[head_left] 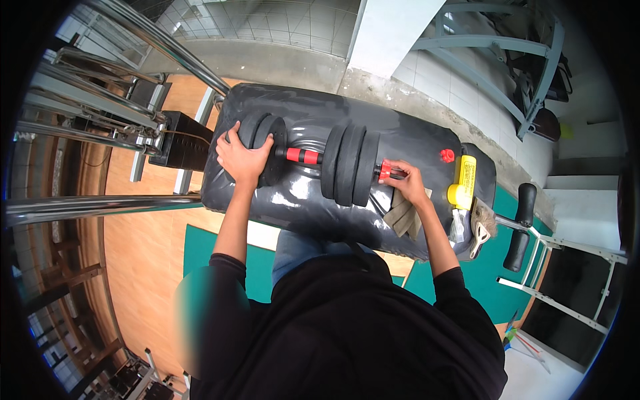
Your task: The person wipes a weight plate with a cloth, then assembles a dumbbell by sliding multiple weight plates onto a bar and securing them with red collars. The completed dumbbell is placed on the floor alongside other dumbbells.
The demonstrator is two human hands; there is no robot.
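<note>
A dumbbell lies across a black padded bench (300,100), its red and black handle (303,156) showing between two stacks of black weight plates. My left hand (243,157) grips the left stack of weight plates (272,160) from the near side, thumb and fingers spread around them. At the bar's right end, beyond the right stack of plates (350,165), the fingers of my right hand (405,180) are closed on a red collar nut (384,171). Another red collar nut (447,155) rests loose on the bench. Whether a nut sits on the left end is hidden.
Right of my right hand lie khaki cloth gloves (404,213), a yellow bottle (465,177) and a grey-brown furry item with a pale strap (481,227). Chrome rails (107,208) of a weight machine reach the bench's left end. A white frame with black foam rollers (525,205) stands right.
</note>
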